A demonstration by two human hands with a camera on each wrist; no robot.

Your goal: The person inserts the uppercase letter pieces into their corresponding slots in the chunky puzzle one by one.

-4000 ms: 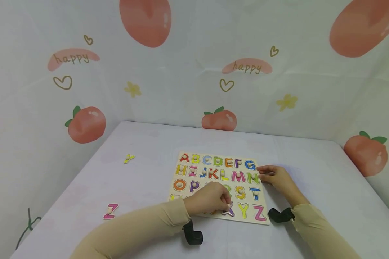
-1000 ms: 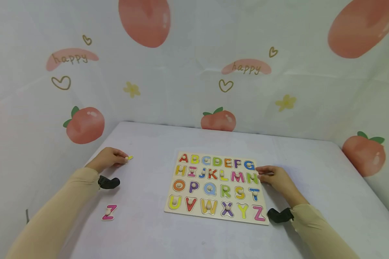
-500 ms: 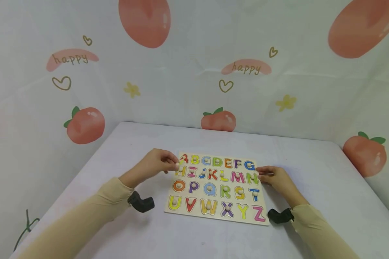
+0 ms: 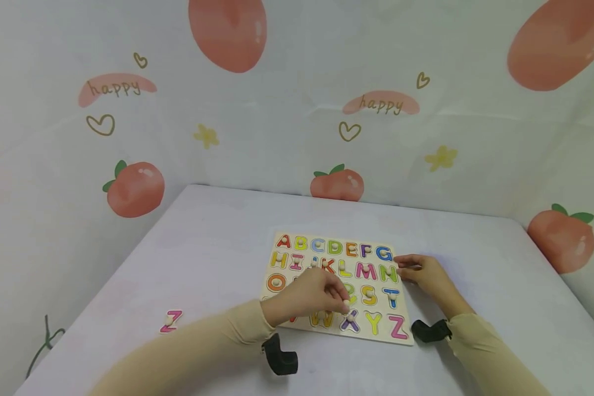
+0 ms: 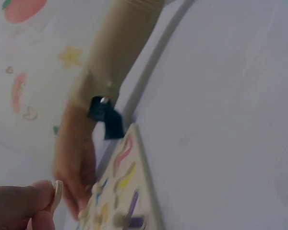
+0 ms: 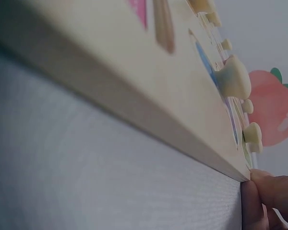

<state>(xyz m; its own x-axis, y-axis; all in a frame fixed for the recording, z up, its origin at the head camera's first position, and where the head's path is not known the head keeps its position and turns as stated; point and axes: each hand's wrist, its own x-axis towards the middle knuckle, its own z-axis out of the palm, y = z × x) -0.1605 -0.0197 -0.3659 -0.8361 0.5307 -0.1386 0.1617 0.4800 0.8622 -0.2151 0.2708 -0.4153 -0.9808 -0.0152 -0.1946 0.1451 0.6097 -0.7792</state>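
Observation:
My left hand [image 4: 309, 294] is over the lower part of the wooden alphabet puzzle board [image 4: 326, 331]. Its thumb and fingers pinch a small puzzle piece by the knob [image 4: 346, 303]; the left wrist view shows only the edge of this wooden piece [image 5: 57, 194]. Below it, the yellow Y recess [image 4: 373, 323] and pink Z recess [image 4: 398, 327] have no knobs in them. My right hand [image 4: 425, 275] touches the board's right edge with fairly straight fingers, and the right wrist view has its fingertips [image 6: 259, 184] against that edge. A pink letter Z piece [image 4: 170, 321] lies left of the board.
Several knobbed letters fill the board's other recesses; the left forearm and hand cover part of the lower rows. Black wrist mounts [image 4: 281, 357] hang below both sleeves. A peach-printed cloth [image 4: 277, 110] stands behind the white table [image 4: 218, 220], and a green cord [image 4: 47, 341] hangs at left.
My left hand finished pressing the X piece in, went to the far left, picked up the yellow letter Y piece and carried it right over the board. My right hand has stayed at the edge.

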